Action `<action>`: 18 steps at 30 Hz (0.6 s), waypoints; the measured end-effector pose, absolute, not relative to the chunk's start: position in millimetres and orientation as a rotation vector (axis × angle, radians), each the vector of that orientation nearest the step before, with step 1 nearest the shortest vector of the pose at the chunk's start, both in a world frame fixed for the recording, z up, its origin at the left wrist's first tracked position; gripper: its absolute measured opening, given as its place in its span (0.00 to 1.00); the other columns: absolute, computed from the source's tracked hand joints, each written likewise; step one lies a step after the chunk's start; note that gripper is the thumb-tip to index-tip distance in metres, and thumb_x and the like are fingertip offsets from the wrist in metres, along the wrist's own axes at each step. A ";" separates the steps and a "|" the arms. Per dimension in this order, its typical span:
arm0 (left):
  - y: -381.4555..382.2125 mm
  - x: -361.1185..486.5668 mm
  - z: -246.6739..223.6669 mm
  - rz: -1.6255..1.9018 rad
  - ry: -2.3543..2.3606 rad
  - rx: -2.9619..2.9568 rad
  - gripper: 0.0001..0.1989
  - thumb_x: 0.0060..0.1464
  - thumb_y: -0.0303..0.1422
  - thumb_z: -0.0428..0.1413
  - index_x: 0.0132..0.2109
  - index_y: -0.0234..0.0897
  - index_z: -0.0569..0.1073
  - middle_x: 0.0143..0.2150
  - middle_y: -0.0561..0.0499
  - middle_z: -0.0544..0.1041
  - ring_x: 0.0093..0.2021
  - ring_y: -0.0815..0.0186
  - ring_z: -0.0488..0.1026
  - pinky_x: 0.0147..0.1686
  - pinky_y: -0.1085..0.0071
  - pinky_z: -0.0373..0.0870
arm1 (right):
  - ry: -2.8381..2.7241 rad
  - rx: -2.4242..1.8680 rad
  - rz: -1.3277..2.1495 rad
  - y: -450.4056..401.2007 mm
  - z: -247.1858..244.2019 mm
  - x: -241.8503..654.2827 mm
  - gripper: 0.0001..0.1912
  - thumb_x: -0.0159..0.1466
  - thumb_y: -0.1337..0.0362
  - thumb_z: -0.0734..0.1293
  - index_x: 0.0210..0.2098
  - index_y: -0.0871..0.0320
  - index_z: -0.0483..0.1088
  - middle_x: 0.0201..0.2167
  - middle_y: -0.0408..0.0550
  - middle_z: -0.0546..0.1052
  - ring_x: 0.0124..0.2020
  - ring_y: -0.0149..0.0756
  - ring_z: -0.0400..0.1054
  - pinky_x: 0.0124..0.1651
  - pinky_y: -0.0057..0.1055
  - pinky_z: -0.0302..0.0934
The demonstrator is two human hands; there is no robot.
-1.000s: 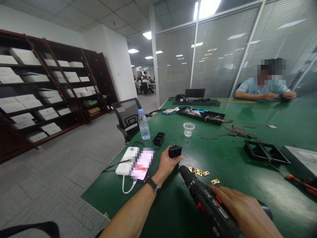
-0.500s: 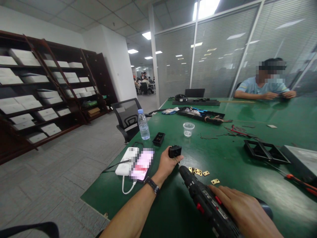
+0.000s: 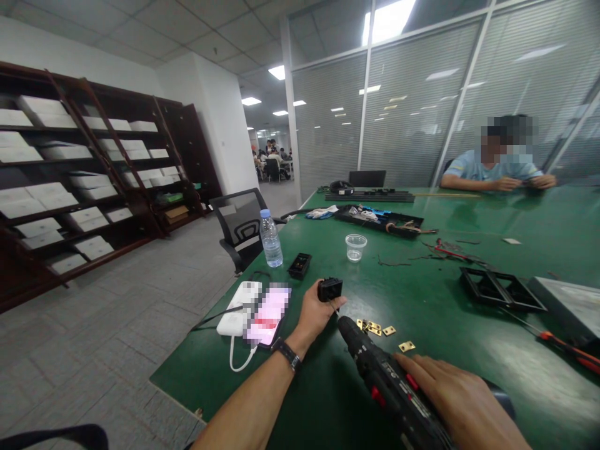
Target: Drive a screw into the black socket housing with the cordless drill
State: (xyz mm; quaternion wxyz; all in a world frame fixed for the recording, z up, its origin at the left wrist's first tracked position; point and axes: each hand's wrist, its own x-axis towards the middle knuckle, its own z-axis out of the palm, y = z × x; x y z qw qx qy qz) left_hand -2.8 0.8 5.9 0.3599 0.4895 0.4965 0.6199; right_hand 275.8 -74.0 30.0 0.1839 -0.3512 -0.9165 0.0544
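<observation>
The left hand (image 3: 313,312) has its grip closed around a black part (image 3: 330,289) over the tabletop (image 3: 422,287), apparently bracing it against the bit (image 3: 336,310). The right hand (image 3: 452,390) has its grip closed on the drill (image 3: 382,367). Brass plates (image 3: 407,346) lie beside it, presumably within reach.

Open lane between brass plates (image 3: 374,325) and black frame (image 3: 500,290), drill (image 3: 382,372) barring the near side — wires (image 3: 452,254) beyond

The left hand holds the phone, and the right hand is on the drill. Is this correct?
No: the head view shows the left hand holding a black part; the phone lies on the table. The right hand is on the drill.
</observation>
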 end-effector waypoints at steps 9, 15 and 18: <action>-1.1 -1.9 7.9 1.608 1.274 1.260 0.19 0.41 0.36 0.73 0.35 0.35 0.72 0.32 0.56 0.72 0.34 0.69 0.66 0.38 0.73 0.64 | -2.596 -0.980 0.077 -75.1 30.0 276.5 0.22 0.63 0.66 0.62 0.56 0.53 0.73 0.43 0.53 0.80 0.42 0.46 0.77 0.45 0.41 0.74; 0.5 -2.4 5.4 1.605 1.260 1.263 0.20 0.40 0.37 0.73 0.35 0.35 0.72 0.32 0.55 0.72 0.34 0.69 0.66 0.38 0.72 0.64 | -2.658 -1.027 0.115 -74.1 35.0 274.6 0.21 0.64 0.63 0.64 0.57 0.54 0.72 0.43 0.52 0.79 0.43 0.46 0.77 0.46 0.40 0.73; 0.6 -2.2 5.6 1.599 1.260 1.264 0.20 0.41 0.37 0.72 0.35 0.35 0.72 0.32 0.55 0.72 0.34 0.69 0.66 0.39 0.72 0.64 | -2.675 -1.017 0.073 -74.2 33.9 275.1 0.22 0.65 0.62 0.64 0.57 0.56 0.72 0.45 0.54 0.79 0.44 0.46 0.77 0.47 0.42 0.73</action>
